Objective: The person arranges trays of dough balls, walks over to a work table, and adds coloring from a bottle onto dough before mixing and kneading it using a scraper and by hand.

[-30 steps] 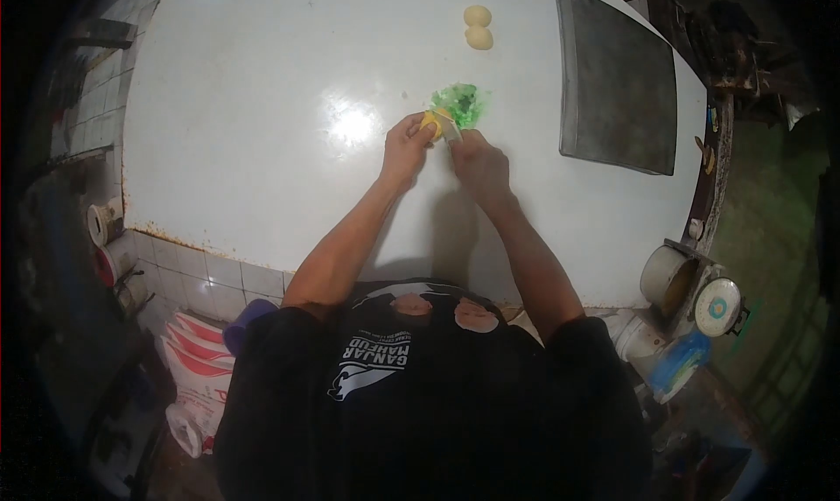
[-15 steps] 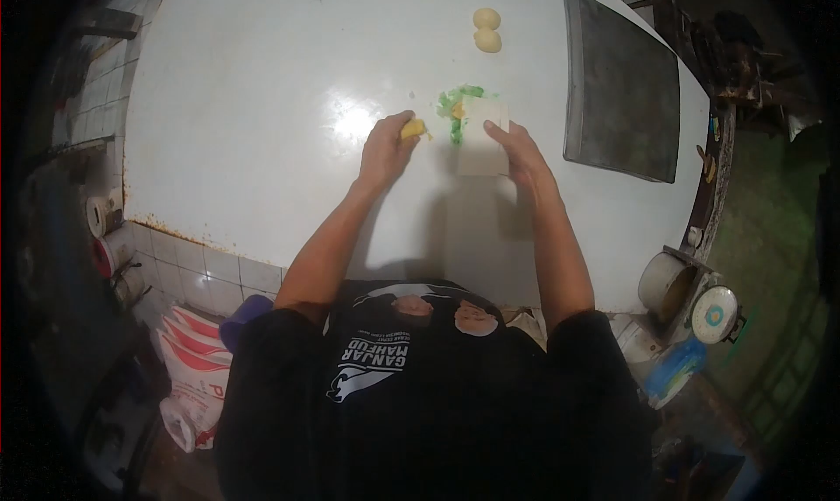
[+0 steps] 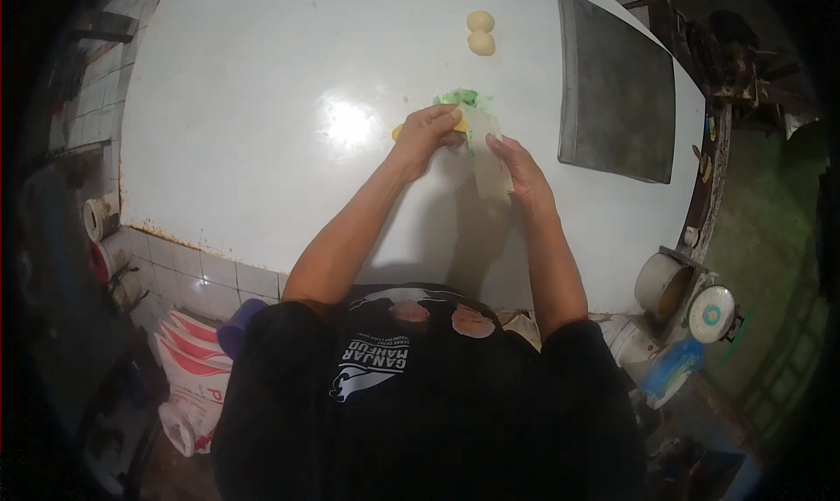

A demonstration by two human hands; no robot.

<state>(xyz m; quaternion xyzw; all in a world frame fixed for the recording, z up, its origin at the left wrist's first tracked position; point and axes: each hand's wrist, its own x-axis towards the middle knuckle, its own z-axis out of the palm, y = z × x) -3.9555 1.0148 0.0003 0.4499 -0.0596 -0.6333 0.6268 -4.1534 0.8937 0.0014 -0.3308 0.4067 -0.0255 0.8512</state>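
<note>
My left hand [image 3: 429, 135] is closed round a soft-looking yellow lump [image 3: 396, 133], part of which shows past the knuckles. Its fingertips are at the upper left edge of a flat, pale rectangular piece [image 3: 492, 173], where more yellow is visible. My right hand [image 3: 520, 161] grips that flat piece by its right edge, thumb on top. Whether it is a scraper or a sheet of dough I cannot tell. Just beyond the fingers, a wet green smear [image 3: 461, 96] marks the white table, partly covered by the flat piece.
Two round, pale yellow balls [image 3: 480, 33] sit touching at the far side of the white table [image 3: 245, 133]. A dark grey slab [image 3: 617, 90] lies to the right. Past the right edge stand a metal pot [image 3: 661, 284] and a lid [image 3: 712, 314]; a red-and-white bag [image 3: 194, 370] is at lower left.
My left hand has moved right with the yellow lump, up to the flat piece. The flat piece has tilted and shifted slightly right and nearer to me in my right hand.
</note>
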